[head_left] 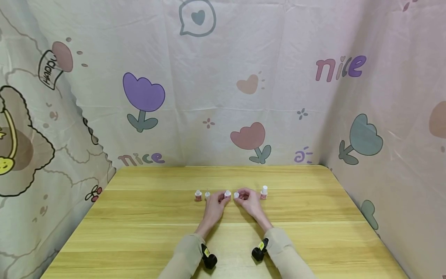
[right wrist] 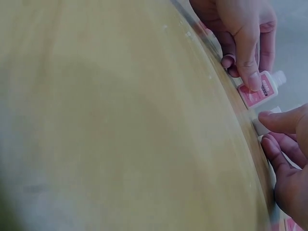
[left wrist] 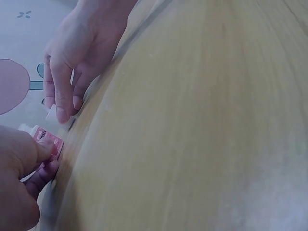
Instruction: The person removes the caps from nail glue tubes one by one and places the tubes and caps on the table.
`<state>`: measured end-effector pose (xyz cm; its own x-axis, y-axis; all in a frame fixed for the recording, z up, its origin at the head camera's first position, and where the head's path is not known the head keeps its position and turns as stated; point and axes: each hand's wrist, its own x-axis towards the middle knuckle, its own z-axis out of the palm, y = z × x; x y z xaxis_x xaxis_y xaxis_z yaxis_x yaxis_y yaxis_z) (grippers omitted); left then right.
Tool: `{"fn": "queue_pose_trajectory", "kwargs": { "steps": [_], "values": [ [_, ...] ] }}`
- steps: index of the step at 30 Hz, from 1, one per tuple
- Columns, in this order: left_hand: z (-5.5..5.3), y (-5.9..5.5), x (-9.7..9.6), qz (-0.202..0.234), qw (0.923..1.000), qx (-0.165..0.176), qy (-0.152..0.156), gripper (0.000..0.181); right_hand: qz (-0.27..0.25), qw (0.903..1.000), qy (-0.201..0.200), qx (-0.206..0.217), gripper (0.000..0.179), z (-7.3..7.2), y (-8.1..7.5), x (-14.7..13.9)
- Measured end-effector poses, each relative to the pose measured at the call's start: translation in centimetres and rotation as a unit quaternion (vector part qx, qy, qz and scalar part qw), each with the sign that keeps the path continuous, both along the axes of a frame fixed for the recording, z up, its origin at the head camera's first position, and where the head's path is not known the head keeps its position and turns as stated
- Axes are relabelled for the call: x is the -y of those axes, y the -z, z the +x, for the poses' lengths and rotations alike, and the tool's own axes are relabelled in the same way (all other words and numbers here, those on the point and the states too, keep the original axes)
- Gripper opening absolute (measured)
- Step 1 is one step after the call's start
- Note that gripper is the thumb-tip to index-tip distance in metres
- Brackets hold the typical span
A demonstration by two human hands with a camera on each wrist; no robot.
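Observation:
In the head view my left hand (head_left: 215, 207) pinches a small white bottle with a pink label (head_left: 227, 195), its narrow white neck uncovered. The right wrist view shows the thumb of that hand across the label of the bottle (right wrist: 260, 90). Just to the right, my right hand (head_left: 250, 202) pinches a small white cap (head_left: 236, 195) between thumb and fingers, low at the tabletop. The cap (right wrist: 266, 122) is partly hidden by the thumb in the right wrist view. A narrow gap separates bottle and cap.
Left of my left hand stand another uncapped pink-labelled bottle (head_left: 198, 196) and a second white cap (head_left: 207, 195). A capped bottle (head_left: 264, 192) stands right of my right hand. All are on the wooden table (head_left: 230, 240), with a printed curtain (head_left: 209, 89) behind.

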<state>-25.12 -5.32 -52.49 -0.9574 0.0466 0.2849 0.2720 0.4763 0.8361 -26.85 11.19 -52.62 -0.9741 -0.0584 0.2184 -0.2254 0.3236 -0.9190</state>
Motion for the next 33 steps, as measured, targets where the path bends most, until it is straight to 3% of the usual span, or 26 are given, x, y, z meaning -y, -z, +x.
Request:
{"fn": "queue_pose_trajectory", "kwargs": {
  "steps": [18, 25, 33],
  "values": [
    [-0.29, -0.15, -0.47, 0.003, 0.9999, 0.01, -0.01, 0.031, -0.007, 0.9997, 0.02, -0.013, 0.023, -0.36, 0.11, 0.52],
    [-0.24, -0.22, -0.37, -0.003, 0.9999, -0.006, -0.013, 0.031, -0.007, 0.9995, 0.026, -0.017, 0.024, -0.44, 0.22, 0.57],
    [-0.08, -0.3, -0.44, 0.007, 0.9998, 0.01, -0.015, 0.034, -0.003, 0.9995, 0.026, -0.021, 0.025, -0.29, 0.2, 0.5]
  ]
}}
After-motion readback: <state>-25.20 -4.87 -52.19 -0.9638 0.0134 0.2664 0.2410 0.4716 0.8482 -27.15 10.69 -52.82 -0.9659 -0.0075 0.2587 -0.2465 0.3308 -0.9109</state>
